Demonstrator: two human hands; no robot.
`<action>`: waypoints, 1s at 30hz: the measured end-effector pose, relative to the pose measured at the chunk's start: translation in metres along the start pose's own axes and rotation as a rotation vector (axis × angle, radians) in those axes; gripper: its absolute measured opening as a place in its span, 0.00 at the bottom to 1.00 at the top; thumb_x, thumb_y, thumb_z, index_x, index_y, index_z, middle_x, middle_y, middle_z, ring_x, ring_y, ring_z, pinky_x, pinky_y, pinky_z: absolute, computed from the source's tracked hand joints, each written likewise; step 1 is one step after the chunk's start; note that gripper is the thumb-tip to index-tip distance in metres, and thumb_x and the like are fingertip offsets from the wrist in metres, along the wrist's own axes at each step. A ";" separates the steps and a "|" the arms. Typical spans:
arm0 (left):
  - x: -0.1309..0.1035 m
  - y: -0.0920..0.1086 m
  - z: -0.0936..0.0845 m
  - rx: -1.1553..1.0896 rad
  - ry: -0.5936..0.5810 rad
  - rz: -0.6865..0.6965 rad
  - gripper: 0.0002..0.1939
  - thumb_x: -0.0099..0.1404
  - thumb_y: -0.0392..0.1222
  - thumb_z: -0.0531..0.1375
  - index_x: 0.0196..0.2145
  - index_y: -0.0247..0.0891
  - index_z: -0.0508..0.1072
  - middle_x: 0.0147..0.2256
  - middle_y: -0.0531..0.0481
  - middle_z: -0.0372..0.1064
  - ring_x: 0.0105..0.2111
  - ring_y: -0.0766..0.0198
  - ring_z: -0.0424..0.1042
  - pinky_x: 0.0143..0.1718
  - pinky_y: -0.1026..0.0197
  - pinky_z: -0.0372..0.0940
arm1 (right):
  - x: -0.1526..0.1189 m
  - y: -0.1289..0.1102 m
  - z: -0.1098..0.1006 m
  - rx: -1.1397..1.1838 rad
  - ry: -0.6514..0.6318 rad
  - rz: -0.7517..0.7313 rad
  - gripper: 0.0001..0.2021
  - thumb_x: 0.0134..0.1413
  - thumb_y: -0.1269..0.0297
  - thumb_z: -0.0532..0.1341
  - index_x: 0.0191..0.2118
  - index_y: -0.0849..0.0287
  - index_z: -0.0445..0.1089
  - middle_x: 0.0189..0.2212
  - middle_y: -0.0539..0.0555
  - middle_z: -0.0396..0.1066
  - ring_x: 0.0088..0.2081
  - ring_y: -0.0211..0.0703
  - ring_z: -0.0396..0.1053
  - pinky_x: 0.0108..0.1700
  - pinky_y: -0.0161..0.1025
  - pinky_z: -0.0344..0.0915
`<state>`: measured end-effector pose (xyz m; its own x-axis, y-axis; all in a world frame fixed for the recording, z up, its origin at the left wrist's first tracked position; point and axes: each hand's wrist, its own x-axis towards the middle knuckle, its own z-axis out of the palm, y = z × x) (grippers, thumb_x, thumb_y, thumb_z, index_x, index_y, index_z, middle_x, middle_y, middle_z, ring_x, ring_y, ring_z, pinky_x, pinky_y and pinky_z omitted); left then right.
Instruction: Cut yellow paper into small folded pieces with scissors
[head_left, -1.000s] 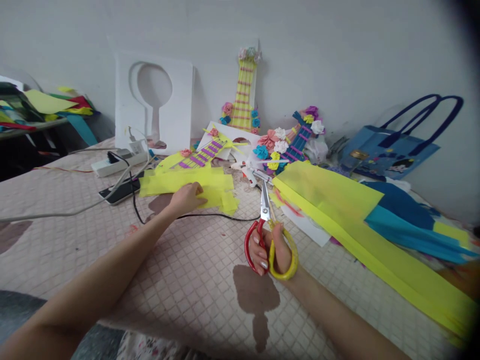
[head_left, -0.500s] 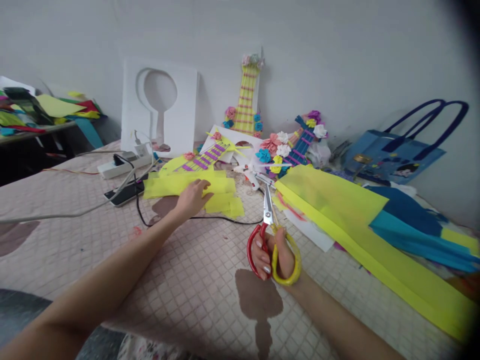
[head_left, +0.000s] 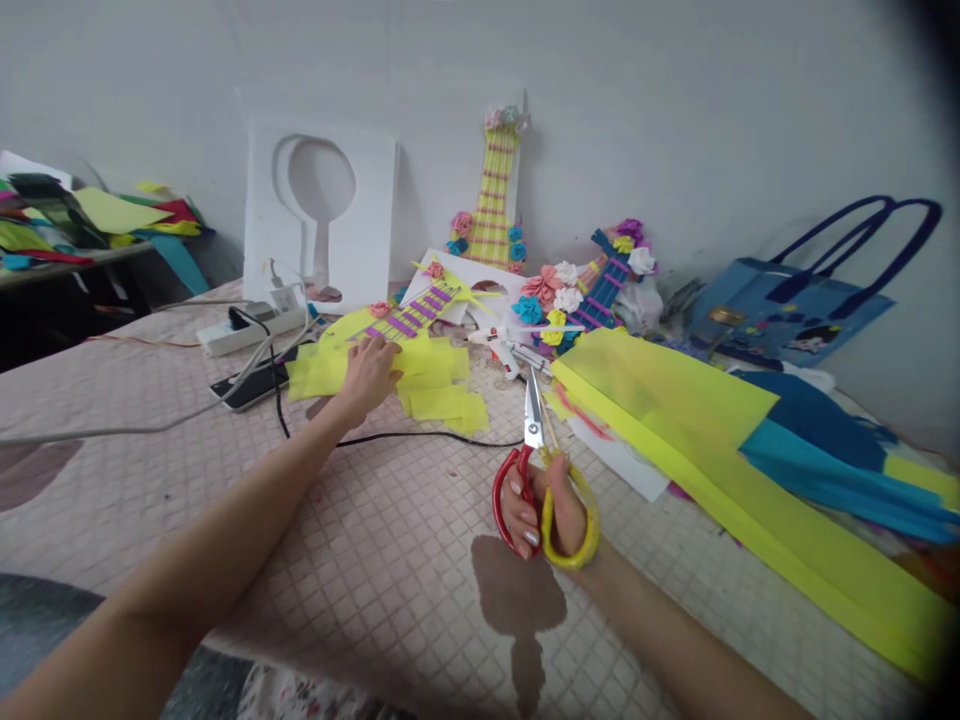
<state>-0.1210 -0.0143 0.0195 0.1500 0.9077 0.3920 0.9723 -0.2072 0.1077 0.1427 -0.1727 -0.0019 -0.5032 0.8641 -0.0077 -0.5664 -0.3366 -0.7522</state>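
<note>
My left hand (head_left: 370, 374) rests on several overlapping yellow crepe-paper pieces (head_left: 439, 373), palm down with its fingers slightly bent and apart. It grips nothing that I can see. My right hand (head_left: 566, 515) is closed through the handles of a pair of scissors (head_left: 533, 425), one handle red and one wrapped in yellow. The scissors point away from me, their blades nearly together. Beyond the blade tips lies a white glue gun (head_left: 501, 350). A long folded yellow sheet (head_left: 675, 420) stretches along the right side, near the scissors.
A power strip (head_left: 251, 328) with cables and a dark phone (head_left: 251, 385) lie at the left. Paper-flower guitar crafts (head_left: 495, 200) and a white board with a cutout (head_left: 360, 220) lean on the wall. A blue bag (head_left: 787, 310) stands at the right, behind blue paper (head_left: 832, 480).
My left hand has slid left across the yellow pieces, uncovering their middle part. My right hand and the scissors have hardly moved.
</note>
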 end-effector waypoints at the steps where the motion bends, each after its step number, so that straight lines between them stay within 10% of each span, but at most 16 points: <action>1: 0.000 0.000 -0.002 -0.005 0.010 -0.008 0.15 0.58 0.38 0.56 0.44 0.36 0.69 0.44 0.40 0.66 0.48 0.49 0.61 0.46 0.51 0.55 | 0.000 0.000 0.000 -0.002 0.004 -0.002 0.29 0.45 0.32 0.50 0.27 0.58 0.62 0.13 0.42 0.53 0.12 0.29 0.48 0.12 0.29 0.58; 11: -0.001 0.001 -0.057 -0.407 0.260 -0.224 0.09 0.55 0.44 0.58 0.31 0.37 0.71 0.30 0.48 0.71 0.31 0.61 0.69 0.32 0.61 0.60 | -0.001 -0.003 0.003 -0.037 0.053 -0.025 0.28 0.45 0.33 0.53 0.27 0.58 0.63 0.13 0.42 0.54 0.12 0.29 0.50 0.12 0.29 0.58; 19: -0.032 0.052 -0.058 -1.593 -0.519 -0.414 0.12 0.51 0.44 0.65 0.29 0.36 0.68 0.25 0.52 0.69 0.23 0.70 0.68 0.24 0.67 0.62 | -0.001 0.006 -0.007 -0.302 0.159 -0.255 0.14 0.52 0.50 0.60 0.36 0.57 0.64 0.24 0.47 0.66 0.17 0.29 0.57 0.20 0.31 0.63; 25: -0.058 0.094 -0.047 -1.592 -0.697 -0.432 0.15 0.50 0.47 0.66 0.29 0.36 0.67 0.23 0.56 0.67 0.19 0.72 0.65 0.21 0.69 0.58 | 0.002 0.000 -0.003 -0.351 0.263 -0.386 0.13 0.50 0.54 0.63 0.35 0.56 0.62 0.32 0.52 0.72 0.17 0.29 0.57 0.20 0.32 0.62; 30: -0.070 0.107 -0.044 -1.546 -0.771 -0.325 0.15 0.52 0.48 0.65 0.29 0.36 0.66 0.24 0.56 0.68 0.21 0.72 0.65 0.23 0.69 0.57 | 0.003 -0.006 0.000 -0.359 0.421 -0.381 0.11 0.48 0.59 0.64 0.29 0.55 0.61 0.17 0.44 0.64 0.16 0.32 0.58 0.20 0.33 0.61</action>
<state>-0.0357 -0.1163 0.0438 0.4895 0.8343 -0.2537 -0.0010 0.2915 0.9566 0.1447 -0.1681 0.0030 0.0273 0.9946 0.1001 -0.3652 0.1031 -0.9252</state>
